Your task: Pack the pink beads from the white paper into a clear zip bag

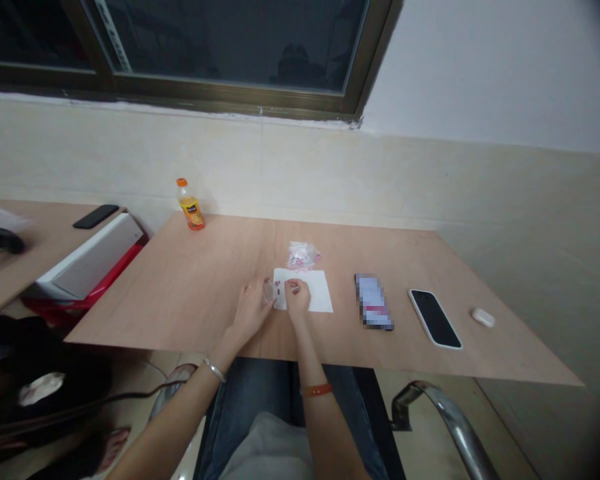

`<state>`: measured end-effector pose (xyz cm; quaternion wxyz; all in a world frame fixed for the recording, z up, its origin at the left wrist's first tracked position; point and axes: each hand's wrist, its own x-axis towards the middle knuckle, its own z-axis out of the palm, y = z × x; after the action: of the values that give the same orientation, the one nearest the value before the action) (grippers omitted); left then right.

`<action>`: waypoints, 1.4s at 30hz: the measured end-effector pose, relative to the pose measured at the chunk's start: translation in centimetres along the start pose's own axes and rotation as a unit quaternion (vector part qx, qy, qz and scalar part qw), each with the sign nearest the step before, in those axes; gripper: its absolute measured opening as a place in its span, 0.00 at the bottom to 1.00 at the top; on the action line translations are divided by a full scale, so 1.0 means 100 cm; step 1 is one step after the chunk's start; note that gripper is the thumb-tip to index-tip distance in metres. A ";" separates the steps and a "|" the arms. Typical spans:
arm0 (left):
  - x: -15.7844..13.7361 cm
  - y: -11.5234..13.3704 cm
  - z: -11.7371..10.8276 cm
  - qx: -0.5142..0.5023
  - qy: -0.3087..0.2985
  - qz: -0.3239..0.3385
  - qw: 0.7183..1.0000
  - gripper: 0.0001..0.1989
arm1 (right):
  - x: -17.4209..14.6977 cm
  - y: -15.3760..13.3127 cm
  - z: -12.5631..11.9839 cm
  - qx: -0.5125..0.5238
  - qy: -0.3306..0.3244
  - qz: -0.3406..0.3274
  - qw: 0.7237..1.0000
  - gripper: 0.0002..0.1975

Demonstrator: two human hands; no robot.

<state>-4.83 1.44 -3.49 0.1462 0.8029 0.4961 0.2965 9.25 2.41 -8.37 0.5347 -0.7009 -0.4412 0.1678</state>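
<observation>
A white sheet of paper (313, 291) lies on the wooden table (195, 287) in front of me. My left hand (253, 308) rests at the sheet's left edge and holds a small clear plastic piece (269, 291) between its fingers. My right hand (297, 297) is curled on the paper's left part, fingertips pinched at something tiny and pink; what it is cannot be made out. A couple of small dark bits lie on the paper between the hands. Just beyond the sheet sits a clear bag (303, 255) with small pink items.
An orange juice bottle (191, 205) stands at the table's far left. Right of the paper lie a blurred card or packet (374, 301), a black phone (435, 318) and a white earbud case (483, 317). A second desk at left carries a phone (95, 216); a white box (87, 256) sits between.
</observation>
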 end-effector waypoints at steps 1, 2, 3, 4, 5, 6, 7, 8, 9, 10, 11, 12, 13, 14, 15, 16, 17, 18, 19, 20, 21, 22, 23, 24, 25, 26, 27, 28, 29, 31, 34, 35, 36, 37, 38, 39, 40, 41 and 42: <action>-0.001 0.001 0.000 0.001 -0.004 -0.001 1.000 0.20 | -0.002 -0.005 -0.002 0.029 0.029 0.001 0.999 0.09; -0.002 0.003 0.000 0.001 -0.007 -0.002 1.000 0.20 | -0.005 -0.011 -0.004 0.053 0.054 0.000 0.997 0.09; -0.002 0.004 0.000 0.001 -0.009 -0.005 1.000 0.20 | -0.006 -0.020 -0.006 0.074 0.071 -0.001 0.995 0.08; -0.002 0.005 0.000 0.002 -0.011 -0.007 1.000 0.19 | -0.007 -0.029 -0.008 0.094 0.079 -0.006 0.992 0.08; -0.002 0.005 0.000 0.002 -0.013 -0.008 1.000 0.19 | -0.008 -0.040 -0.011 0.112 0.076 -0.013 0.991 0.09; -0.002 0.006 -0.001 0.004 -0.014 -0.009 1.000 0.19 | -0.008 -0.050 -0.014 0.132 0.063 -0.018 0.989 0.09; -0.001 0.006 -0.002 0.006 -0.012 -0.010 1.000 0.18 | -0.009 -0.060 -0.016 0.146 0.059 -0.024 0.987 0.09; -0.001 0.006 -0.002 0.007 -0.009 -0.012 1.000 0.18 | -0.009 -0.070 -0.019 0.153 0.057 -0.029 0.986 0.09; 0.000 0.005 -0.003 0.007 -0.005 -0.015 1.000 0.18 | -0.009 -0.077 -0.022 0.160 0.054 -0.033 0.985 0.09; 0.001 0.005 -0.004 0.007 -0.001 -0.018 1.000 0.18 | -0.010 -0.084 -0.025 0.163 0.051 -0.038 0.985 0.09; 0.002 0.005 -0.004 0.006 0.003 -0.022 1.000 0.19 | -0.011 -0.089 -0.028 0.164 0.044 -0.046 0.984 0.09; 0.002 0.005 -0.005 0.005 0.006 -0.025 1.000 0.19 | -0.012 -0.092 -0.030 0.165 0.037 -0.055 0.984 0.09; 0.002 0.005 -0.006 0.003 0.006 -0.026 1.000 0.20 | -0.013 -0.095 -0.033 0.164 0.029 -0.067 0.984 0.08; 0.003 0.005 -0.006 0.002 0.006 -0.027 1.000 0.20 | -0.014 -0.096 -0.034 0.162 0.023 -0.080 0.983 0.08; 0.003 0.006 -0.007 0.001 0.005 -0.028 1.000 0.20 | -0.015 -0.098 -0.036 0.159 0.018 -0.094 0.983 0.08; 0.003 0.007 -0.008 -0.001 0.002 -0.027 1.000 0.20 | -0.015 -0.098 -0.037 0.151 0.010 -0.108 0.983 0.08; 0.002 0.007 -0.009 -0.003 0.001 -0.026 1.000 0.20 | -0.016 -0.098 -0.037 0.140 0.002 -0.123 0.983 0.07; 0.002 0.008 -0.009 -0.006 0.000 -0.025 1.000 0.20 | -0.016 -0.098 -0.037 0.126 -0.008 -0.138 0.982 0.07; 0.002 0.009 -0.010 -0.009 0.000 -0.023 1.000 0.20 | -0.017 -0.097 -0.037 0.111 -0.019 -0.153 0.982 0.06; 0.002 0.009 -0.010 -0.014 0.000 -0.022 1.000 0.20 | -0.018 -0.097 -0.036 0.099 -0.029 -0.167 0.981 0.06; 0.001 0.008 -0.011 -0.018 0.002 -0.021 1.000 0.19 | -0.018 -0.096 -0.035 0.090 -0.039 -0.179 0.979 0.05; 0.001 0.008 -0.011 -0.022 0.005 -0.023 0.999 0.19 | -0.019 -0.096 -0.034 0.085 -0.047 -0.189 0.977 0.04; 0.002 0.007 -0.010 -0.026 0.007 -0.025 0.999 0.18 | -0.019 -0.095 -0.034 0.081 -0.057 -0.195 0.976 0.04; 0.002 0.007 -0.010 -0.028 0.009 -0.027 0.999 0.18 | -0.019 -0.095 -0.033 0.079 -0.064 -0.198 0.975 0.04; 0.002 0.006 -0.010 -0.029 0.011 -0.029 0.999 0.18 | -0.019 -0.094 -0.032 0.077 -0.070 -0.198 0.975 0.04; 0.002 0.005 -0.010 -0.028 0.012 -0.029 0.999 0.18 | -0.018 -0.092 -0.032 0.076 -0.071 -0.195 0.975 0.05; 0.002 0.005 -0.010 -0.024 0.013 -0.027 0.999 0.18 | -0.016 -0.090 -0.031 0.078 -0.068 -0.187 0.977 0.05; 0.002 0.004 -0.010 -0.019 0.015 -0.024 0.999 0.18 | -0.014 -0.087 -0.029 0.081 -0.061 -0.177 0.979 0.06; 0.002 0.004 -0.009 -0.013 0.021 -0.022 0.999 0.19 | -0.012 -0.082 -0.028 0.085 -0.051 -0.165 0.981 0.07; 0.002 0.003 -0.009 0.001 0.035 -0.021 0.999 0.20 | -0.006 -0.067 -0.023 0.083 -0.028 -0.140 0.986 0.09; 0.002 0.003 -0.009 0.009 0.041 -0.018 0.999 0.20 | 0.001 -0.036 -0.014 0.038 -0.019 -0.112 0.993 0.13; 0.002 0.003 -0.008 0.009 0.038 -0.016 0.999 0.20 | 0.002 -0.026 -0.011 0.011 -0.025 -0.107 0.994 0.14; 0.002 0.003 -0.008 0.008 0.034 -0.015 0.999 0.20 | 0.002 -0.016 -0.008 -0.017 -0.034 -0.107 0.994 0.15; 0.002 0.002 -0.008 0.008 0.031 -0.016 0.999 0.20 | 0.001 -0.007 -0.005 -0.049 -0.040 -0.108 0.992 0.16; 0.002 0.002 -0.007 0.009 0.028 -0.018 0.999 0.19 | -0.001 0.000 -0.003 -0.082 -0.050 -0.111 0.989 0.17; 0.002 0.002 -0.007 0.010 0.026 -0.020 0.999 0.19 | -0.002 0.005 0.000 -0.113 -0.061 -0.111 0.986 0.18; 0.002 0.001 -0.006 0.011 0.025 -0.022 0.999 0.19 | -0.004 0.009 0.002 -0.140 -0.071 -0.110 0.981 0.19; 0.002 0.001 -0.006 0.012 0.025 -0.023 0.999 0.19 | -0.006 0.010 0.003 -0.162 -0.081 -0.106 0.978 0.20; 0.002 0.001 -0.006 0.013 0.025 -0.023 0.999 0.19 | -0.007 0.010 0.004 -0.179 -0.090 -0.102 0.974 0.20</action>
<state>-5.09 1.58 -2.91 0.1304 0.7852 0.5219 0.3068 9.03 2.06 -9.60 0.3733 -0.7186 -0.5794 0.0927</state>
